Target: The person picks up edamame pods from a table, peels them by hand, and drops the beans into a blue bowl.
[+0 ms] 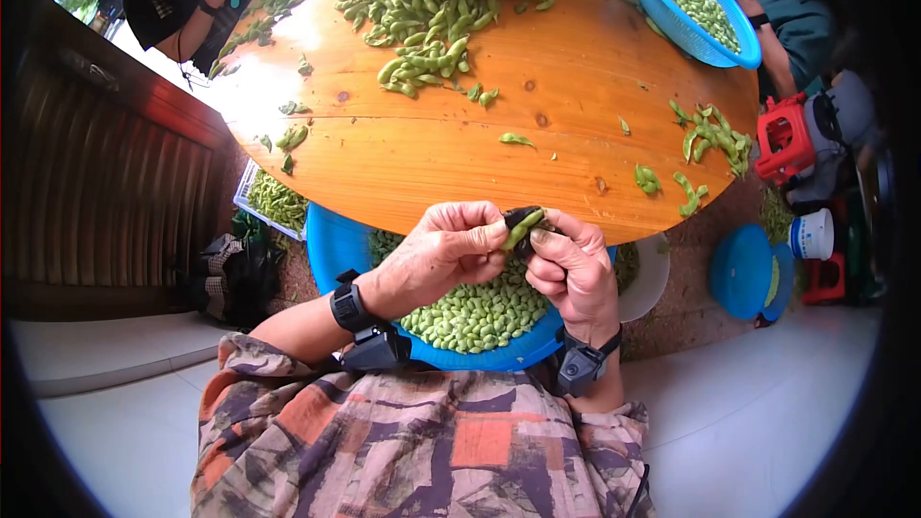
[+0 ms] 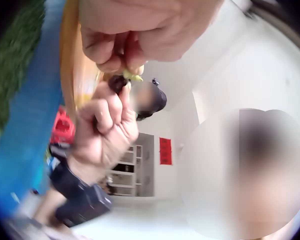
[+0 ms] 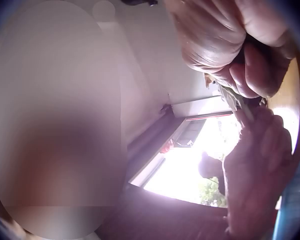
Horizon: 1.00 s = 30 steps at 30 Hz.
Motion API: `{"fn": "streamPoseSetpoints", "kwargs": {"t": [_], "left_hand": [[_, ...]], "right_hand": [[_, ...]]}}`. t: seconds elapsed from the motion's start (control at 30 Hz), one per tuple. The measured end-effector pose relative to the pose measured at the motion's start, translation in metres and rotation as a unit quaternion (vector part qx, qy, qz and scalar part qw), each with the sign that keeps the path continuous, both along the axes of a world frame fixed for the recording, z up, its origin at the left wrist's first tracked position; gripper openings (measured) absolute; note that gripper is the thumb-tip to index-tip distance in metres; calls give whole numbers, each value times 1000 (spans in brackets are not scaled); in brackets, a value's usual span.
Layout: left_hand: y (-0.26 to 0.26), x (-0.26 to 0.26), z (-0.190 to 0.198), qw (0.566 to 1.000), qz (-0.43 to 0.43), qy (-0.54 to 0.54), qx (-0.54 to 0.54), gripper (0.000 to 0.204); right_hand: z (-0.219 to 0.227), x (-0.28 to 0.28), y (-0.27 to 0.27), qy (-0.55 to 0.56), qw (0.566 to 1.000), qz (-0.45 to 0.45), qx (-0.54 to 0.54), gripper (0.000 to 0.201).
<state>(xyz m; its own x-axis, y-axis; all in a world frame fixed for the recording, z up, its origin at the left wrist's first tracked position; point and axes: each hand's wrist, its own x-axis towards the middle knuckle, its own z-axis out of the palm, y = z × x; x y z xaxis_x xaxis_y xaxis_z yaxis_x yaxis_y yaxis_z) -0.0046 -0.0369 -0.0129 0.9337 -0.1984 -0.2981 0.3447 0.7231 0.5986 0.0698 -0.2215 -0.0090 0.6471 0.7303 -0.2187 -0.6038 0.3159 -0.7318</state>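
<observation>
Green edamame pod [image 1: 521, 227] is pinched between both hands right over the blue basin [image 1: 331, 245] full of shelled beans [image 1: 475, 315]. Left hand [image 1: 436, 254] has its thumb and fingertips curled round one end, right hand [image 1: 574, 270] pinches the other. Wooden round table [image 1: 537, 134] beyond holds a heap of unshelled pods [image 1: 441, 0].

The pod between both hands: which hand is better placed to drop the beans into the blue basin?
Probably the left hand. It pinches the pod directly above the shelled beans in the blue basin; the right hand grips the pod's other end nearer the basin's rim.
</observation>
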Motion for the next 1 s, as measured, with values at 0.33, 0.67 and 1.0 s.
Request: {"fn": "streamPoseSetpoints", "kwargs": {"t": [0.33,0.67,1.0], "left_hand": [[-11,59,26,730,155,-292,599,22],[-11,71,35,736,-14,-263,624,16],[-24,58,7,964,61,-132,222,27]], "right_hand": [[16,13,2,-303,893,-175,-282,12],[28,22,-15,-270,913,-107,-286,15],[8,-2,21,-613,636,-293,-365,18]]}}
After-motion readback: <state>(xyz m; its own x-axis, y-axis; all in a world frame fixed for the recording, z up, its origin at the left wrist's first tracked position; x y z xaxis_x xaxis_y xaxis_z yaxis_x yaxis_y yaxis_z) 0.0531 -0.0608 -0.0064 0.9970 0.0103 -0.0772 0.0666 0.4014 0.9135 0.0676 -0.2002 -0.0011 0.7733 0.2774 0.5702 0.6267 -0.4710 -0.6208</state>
